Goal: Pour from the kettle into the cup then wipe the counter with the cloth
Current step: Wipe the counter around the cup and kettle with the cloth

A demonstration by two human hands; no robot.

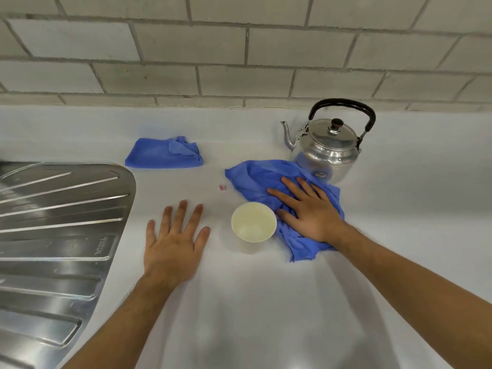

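Note:
A shiny metal kettle (330, 147) with a black handle stands upright at the back right of the white counter (266, 302), spout pointing left. A small cream cup (253, 221) stands in front of it, upright. A rumpled blue cloth (255, 179) lies spread between cup and kettle, touching both. My right hand (308, 211) lies flat on this cloth, fingers spread and pressing it to the counter. My left hand (174, 241) rests flat on the bare counter left of the cup, fingers apart, holding nothing.
A second blue cloth (163, 153), folded, lies at the back centre-left. A steel sink drainboard (53, 222) with ridges fills the left side. A small pink scrap (222, 187) lies on the counter. A grey block wall (239, 49) rises behind.

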